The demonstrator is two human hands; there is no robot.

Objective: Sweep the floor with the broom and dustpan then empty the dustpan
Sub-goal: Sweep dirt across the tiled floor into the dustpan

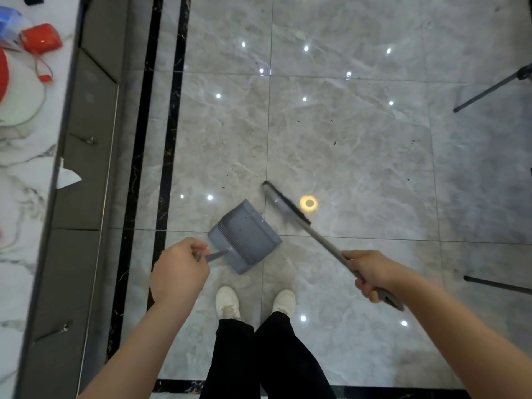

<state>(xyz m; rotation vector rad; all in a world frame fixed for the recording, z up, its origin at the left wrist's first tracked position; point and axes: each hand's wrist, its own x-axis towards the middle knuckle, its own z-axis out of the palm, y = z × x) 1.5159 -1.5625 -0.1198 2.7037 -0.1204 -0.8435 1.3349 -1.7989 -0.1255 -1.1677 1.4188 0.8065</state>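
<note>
Standing on the marble floor [359, 168], you curl your left hand [180, 272] tight round the grey dustpan [244, 236] handle, its pan flat on the tiles just ahead of your white shoes [227, 302]; your right hand [371, 273] has a closed grip on the broom [288, 204] handle, bristles down just right of the dustpan; dark specks [335, 143] lie scattered beyond; no writing is readable.
</note>
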